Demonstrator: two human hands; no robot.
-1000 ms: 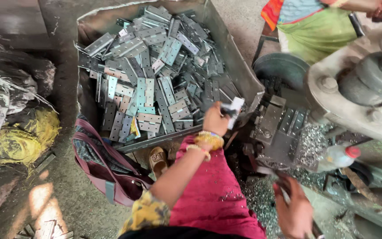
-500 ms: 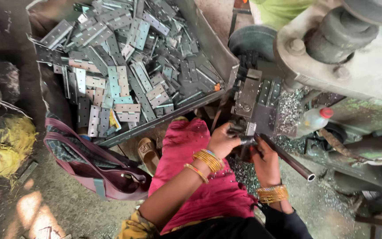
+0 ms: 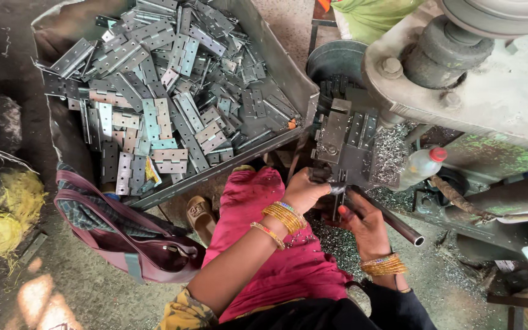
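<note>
Head view, left hand: my left hand (image 3: 305, 190) is closed around a small metal part at the near edge of the jig (image 3: 343, 143), to keep it seated.
Right hand: my right hand (image 3: 365, 221) is curled just below it; I cannot tell what it holds.
Hinges: the tray of hinges (image 3: 166, 104) lies to the left, within my reach.
Bag: a maroon bag (image 3: 123, 238) lies near, left.

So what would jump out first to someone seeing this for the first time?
Probably the big grey metal bin at upper left, heaped with flat silver metal hinges. Next, the left hand and right hand, both wearing gold bangles, meeting at the dark steel fixture of the press machine at centre right. A maroon handbag lies at lower left.
</note>
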